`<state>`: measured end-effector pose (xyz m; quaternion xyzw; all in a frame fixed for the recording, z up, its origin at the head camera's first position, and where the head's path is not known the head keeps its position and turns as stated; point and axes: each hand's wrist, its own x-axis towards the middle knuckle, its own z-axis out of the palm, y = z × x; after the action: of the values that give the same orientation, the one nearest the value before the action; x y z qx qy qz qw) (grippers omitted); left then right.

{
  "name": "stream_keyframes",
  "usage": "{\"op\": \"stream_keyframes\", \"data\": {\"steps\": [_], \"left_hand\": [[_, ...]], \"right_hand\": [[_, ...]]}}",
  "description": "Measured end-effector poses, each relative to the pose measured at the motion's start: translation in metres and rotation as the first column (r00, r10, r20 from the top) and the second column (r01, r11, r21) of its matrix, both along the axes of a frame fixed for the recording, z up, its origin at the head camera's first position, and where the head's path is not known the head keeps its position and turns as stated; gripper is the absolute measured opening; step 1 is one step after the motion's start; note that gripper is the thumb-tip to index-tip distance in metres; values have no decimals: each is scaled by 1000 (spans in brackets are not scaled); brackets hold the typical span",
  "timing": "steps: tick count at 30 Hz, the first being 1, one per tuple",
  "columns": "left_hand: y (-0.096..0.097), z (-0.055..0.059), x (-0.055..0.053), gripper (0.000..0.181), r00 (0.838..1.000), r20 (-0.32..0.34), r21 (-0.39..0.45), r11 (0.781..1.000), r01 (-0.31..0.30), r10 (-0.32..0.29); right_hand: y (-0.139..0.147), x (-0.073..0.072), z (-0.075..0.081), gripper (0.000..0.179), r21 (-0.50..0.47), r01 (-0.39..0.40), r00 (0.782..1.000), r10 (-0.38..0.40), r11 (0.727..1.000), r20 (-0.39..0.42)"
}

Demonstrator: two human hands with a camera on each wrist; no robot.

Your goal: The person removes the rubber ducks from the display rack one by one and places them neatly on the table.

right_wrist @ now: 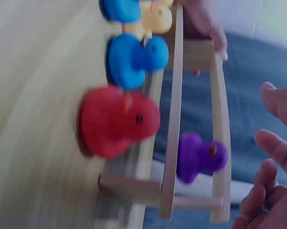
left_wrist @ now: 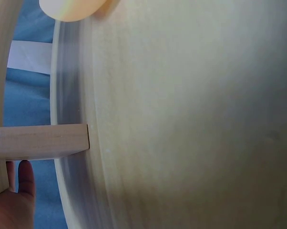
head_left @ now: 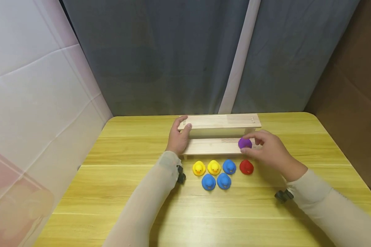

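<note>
A two-tier wooden rack [head_left: 216, 146] stands on the table. My left hand [head_left: 177, 137] grips the left end of its upper shelf, thumb in front and fingers behind; the left wrist view shows part of that hand [left_wrist: 15, 207] beside a wooden piece. On the right part of the lower shelf stands a purple toy duck [right_wrist: 198, 157], upright. My right hand [head_left: 267, 147] is over it, thumb and index finger spread to either side in the head view. In the right wrist view a gap shows between the fingers [right_wrist: 274, 148] and the duck's head.
In front of the rack sit a red duck [head_left: 246, 167], several blue ducks [head_left: 224, 181] and two yellow ducks [head_left: 199, 168]. The red duck is nearest my right hand. Behind the wooden table [head_left: 126, 178] hangs a grey curtain [head_left: 160, 61].
</note>
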<state>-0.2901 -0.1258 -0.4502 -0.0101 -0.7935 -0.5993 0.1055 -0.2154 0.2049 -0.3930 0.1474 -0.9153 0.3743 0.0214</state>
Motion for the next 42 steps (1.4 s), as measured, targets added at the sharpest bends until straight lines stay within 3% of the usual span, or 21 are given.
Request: {"op": "stream_keyframes", "data": {"steps": [5, 18, 42], "left_hand": [[0, 0, 1, 44, 1000, -2, 2, 1000, 2, -2], [0, 2, 2, 44, 1000, -15, 4, 1000, 3, -3], [1, 3, 3, 44, 1000, -8, 17, 1000, 3, -3]], "right_hand": [[11, -10, -2, 42, 20, 30, 999, -30, 999, 28], [22, -25, -16, 46, 5, 20, 996, -20, 1000, 84], [17, -27, -23, 45, -5, -12, 989, 13, 1000, 149]]}}
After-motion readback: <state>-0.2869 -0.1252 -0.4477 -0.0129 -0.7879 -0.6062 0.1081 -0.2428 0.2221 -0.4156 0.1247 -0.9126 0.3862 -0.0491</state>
